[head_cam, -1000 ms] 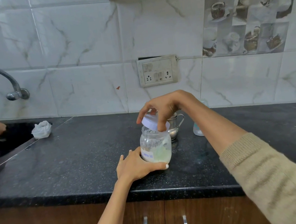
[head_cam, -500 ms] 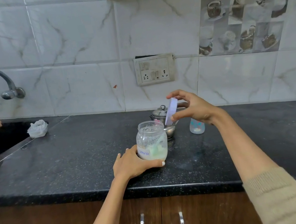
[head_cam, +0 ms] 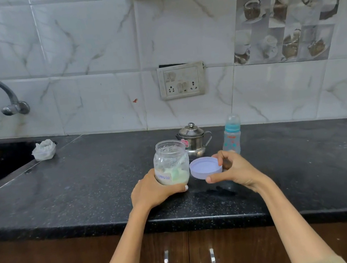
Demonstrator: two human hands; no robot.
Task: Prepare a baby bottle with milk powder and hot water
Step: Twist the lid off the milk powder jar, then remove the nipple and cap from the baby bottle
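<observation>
- The clear glass jar of pale powder (head_cam: 171, 163), lid off, stands upright on the black speckled counter (head_cam: 86, 189); the left hand (head_cam: 154, 190) wraps its grip around the base.
- The right hand (head_cam: 234, 170) pinches the round lilac plastic lid (head_cam: 205, 167) just beside the jar.
- The blue-capped baby bottle (head_cam: 232, 135) stands behind, near a small steel kettle (head_cam: 194, 139).

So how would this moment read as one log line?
left hand: steadies open jar | right hand: lid at counter | baby bottle: capped

Black countertop (head_cam: 86, 189) — jar (head_cam: 171, 162), kettle (head_cam: 194, 138), baby bottle (head_cam: 231, 135).
</observation>
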